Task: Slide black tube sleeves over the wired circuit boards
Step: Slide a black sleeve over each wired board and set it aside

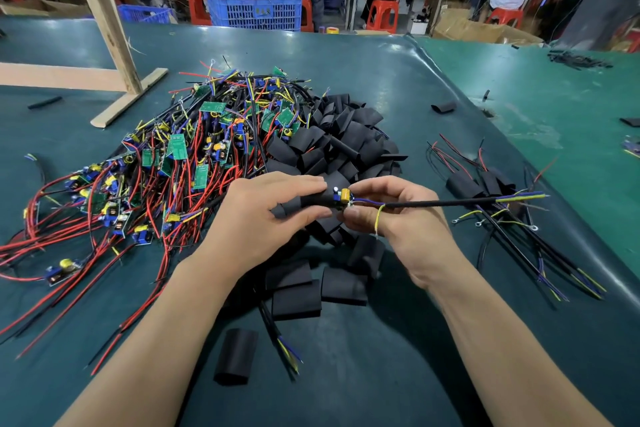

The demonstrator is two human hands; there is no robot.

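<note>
— Where does the board lie from your grip?

— My left hand (pixel 263 215) pinches one black sleeve (pixel 308 201); my right hand (pixel 391 215) pinches one circuit board (pixel 343 197) just right of its mouth; both long axes run left-right; the cable (pixel 446 202) trails rightward.

— Counts?

— Two heaps, uncountable.

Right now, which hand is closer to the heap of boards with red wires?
Left. The left hand sits right beside the heap of wired boards; the right hand is farther away, past the left one.

Circuit board (pixel 343 197) mostly hidden inside black sleeve (pixel 313 202)
</note>
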